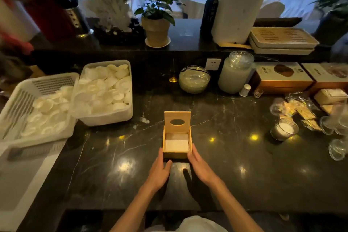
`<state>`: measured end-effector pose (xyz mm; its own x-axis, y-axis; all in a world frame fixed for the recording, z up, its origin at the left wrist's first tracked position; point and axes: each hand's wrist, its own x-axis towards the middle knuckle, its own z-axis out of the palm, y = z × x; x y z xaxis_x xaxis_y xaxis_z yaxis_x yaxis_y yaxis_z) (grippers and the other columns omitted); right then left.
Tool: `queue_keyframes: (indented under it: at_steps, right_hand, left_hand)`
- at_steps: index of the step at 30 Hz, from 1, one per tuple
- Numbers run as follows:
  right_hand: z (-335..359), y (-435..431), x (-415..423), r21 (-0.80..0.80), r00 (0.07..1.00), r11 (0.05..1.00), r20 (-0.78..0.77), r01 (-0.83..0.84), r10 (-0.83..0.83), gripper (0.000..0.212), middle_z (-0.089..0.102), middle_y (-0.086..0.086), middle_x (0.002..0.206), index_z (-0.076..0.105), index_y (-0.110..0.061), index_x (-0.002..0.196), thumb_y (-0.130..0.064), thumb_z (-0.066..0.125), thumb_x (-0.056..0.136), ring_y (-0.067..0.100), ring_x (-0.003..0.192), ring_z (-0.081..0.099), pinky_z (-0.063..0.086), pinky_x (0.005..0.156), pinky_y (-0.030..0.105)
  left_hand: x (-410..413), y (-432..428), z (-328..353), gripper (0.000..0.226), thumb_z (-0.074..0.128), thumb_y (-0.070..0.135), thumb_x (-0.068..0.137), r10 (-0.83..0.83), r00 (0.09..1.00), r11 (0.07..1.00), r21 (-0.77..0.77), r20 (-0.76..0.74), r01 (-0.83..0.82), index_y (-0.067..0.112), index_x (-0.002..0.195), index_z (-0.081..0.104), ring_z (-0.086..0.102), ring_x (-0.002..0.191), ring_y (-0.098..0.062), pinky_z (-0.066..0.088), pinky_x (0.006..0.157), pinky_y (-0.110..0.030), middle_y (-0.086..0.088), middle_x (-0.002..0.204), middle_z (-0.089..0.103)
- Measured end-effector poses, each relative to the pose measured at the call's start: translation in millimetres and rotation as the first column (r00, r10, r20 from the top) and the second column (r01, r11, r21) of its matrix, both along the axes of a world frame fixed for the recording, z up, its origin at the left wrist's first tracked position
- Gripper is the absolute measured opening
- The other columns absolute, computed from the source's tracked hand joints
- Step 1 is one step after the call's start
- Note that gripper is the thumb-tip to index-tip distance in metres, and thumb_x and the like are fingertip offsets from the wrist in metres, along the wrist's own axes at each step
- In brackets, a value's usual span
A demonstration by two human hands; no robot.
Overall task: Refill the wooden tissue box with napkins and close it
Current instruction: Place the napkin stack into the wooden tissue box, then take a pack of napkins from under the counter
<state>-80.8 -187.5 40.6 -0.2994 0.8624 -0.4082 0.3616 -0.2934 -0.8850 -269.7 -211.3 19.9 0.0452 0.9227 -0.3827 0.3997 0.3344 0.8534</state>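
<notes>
A small wooden tissue box (176, 154) stands on the dark marble counter (235, 165), straight ahead of me. Its hinged lid (177, 122), with an oval slot, stands upright at the back. White napkins (177, 144) lie flat inside the open box. My left hand (159, 170) rests against the box's left side near its front corner, fingers together. My right hand (200, 166) touches the right side in the same way. Neither hand closes around the box; both flank it with flat palms.
Two white plastic baskets (105, 117) of small white dishes stand at the left, a third basket (24, 175) nearer me. Glass jars (234, 73), a covered glass bowl (194, 79), cardboard boxes (282, 77) and several glass cups (284, 129) crowd the back and right.
</notes>
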Motion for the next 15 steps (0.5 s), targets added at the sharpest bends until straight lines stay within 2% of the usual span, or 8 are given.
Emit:
queue_keyframes:
  at_steps: [2,3,4,6,9,10,12,15]
  right_hand:
    - [-16.6,-17.6,17.7,0.019,0.959,0.989,0.251,-0.144,0.134,0.059,0.012,-0.014,0.162,0.003,-0.046,0.152,-0.059,0.026,0.099,0.019,0.151,0.005,0.007,0.119,0.054]
    - [-26.2,-26.6,27.2,-0.020,0.895,0.975,0.392,-0.223,0.213,0.062,0.006,-0.011,0.164,0.004,-0.044,0.153,-0.062,0.024,0.098,0.022,0.152,-0.003,0.002,0.117,0.062]
    - [-35.6,-35.5,35.7,-0.070,0.812,0.950,0.502,-0.305,0.298,0.063,0.000,-0.008,0.165,0.005,-0.042,0.154,-0.063,0.022,0.097,0.025,0.151,-0.010,-0.002,0.115,0.067]
    - [-53.4,-52.9,48.5,-0.113,0.661,0.893,0.633,-0.435,0.402,0.064,-0.011,-0.006,0.165,0.002,-0.040,0.154,-0.062,0.022,0.097,0.028,0.149,-0.020,-0.006,0.113,0.070]
    - [-70.6,-71.6,63.1,-0.022,0.534,0.828,0.755,-0.560,0.381,0.071,-0.018,-0.003,0.164,-0.006,-0.038,0.154,-0.062,0.027,0.096,0.032,0.147,-0.024,-0.006,0.113,0.070]
    - [-72.5,-75.2,65.3,-0.015,0.507,0.808,0.772,-0.589,0.384,0.072,-0.018,-0.002,0.164,-0.007,-0.037,0.154,-0.061,0.028,0.096,0.033,0.147,-0.024,-0.006,0.113,0.069]
    - [-70.9,-78.5,65.4,-0.035,0.471,0.785,0.783,-0.619,0.406,0.074,-0.017,0.000,0.164,-0.008,-0.036,0.154,-0.060,0.031,0.097,0.035,0.148,-0.022,-0.005,0.112,0.070]
    - [-68.0,-78.4,62.0,-0.048,0.466,0.799,0.791,-0.599,0.397,0.076,-0.017,0.001,0.164,-0.008,-0.034,0.155,-0.057,0.036,0.097,0.037,0.148,-0.020,-0.003,0.111,0.071]
  left_hand:
    - [5.0,-26.0,-14.7,0.060,0.036,0.050,0.100,-0.051,0.950,0.993,-0.121,-0.309,0.014,0.047,0.152,0.008,0.014,0.151,-0.023,0.010,0.119,-0.063,0.007,0.164,0.016]
    - [7.8,-42.5,-25.3,0.061,0.030,0.053,0.100,-0.125,0.894,0.974,-0.225,-0.431,0.028,0.043,0.154,0.003,-0.001,0.152,-0.028,0.001,0.118,-0.065,0.004,0.166,0.002]
    - [11.1,-60.1,-31.9,0.062,0.026,0.054,0.101,-0.199,0.848,0.951,-0.307,-0.491,0.045,0.041,0.154,-0.002,-0.014,0.151,-0.030,-0.004,0.115,-0.065,0.003,0.165,-0.010]
    - [19.0,-96.7,-42.5,0.069,0.026,0.056,0.099,-0.262,0.762,0.943,-0.325,-0.592,0.071,0.043,0.149,-0.020,-0.028,0.145,-0.027,-0.006,0.115,-0.064,0.003,0.162,-0.024]
    - [32.7,-140.7,-58.0,0.080,0.024,0.063,0.090,-0.160,0.643,0.981,-0.190,-0.749,0.023,0.046,0.135,-0.040,-0.018,0.147,-0.028,0.009,0.119,-0.062,-0.004,0.164,-0.014]
    - [36.9,-149.0,-54.9,0.082,0.026,0.063,0.090,-0.188,0.625,0.974,-0.227,-0.758,0.017,0.046,0.137,-0.039,-0.014,0.150,-0.031,0.010,0.120,-0.060,-0.004,0.163,-0.016]
    - [45.4,-153.6,-43.0,0.081,0.032,0.060,0.094,-0.247,0.630,0.948,-0.320,-0.736,-0.001,0.038,0.148,-0.025,-0.014,0.151,-0.032,0.002,0.121,-0.058,-0.003,0.162,-0.022]
    - [53.0,-136.9,-29.6,0.075,0.032,0.059,0.097,-0.275,0.613,0.924,-0.380,-0.740,-0.044,0.034,0.155,-0.008,-0.012,0.151,-0.032,-0.006,0.120,-0.058,-0.003,0.165,-0.015]
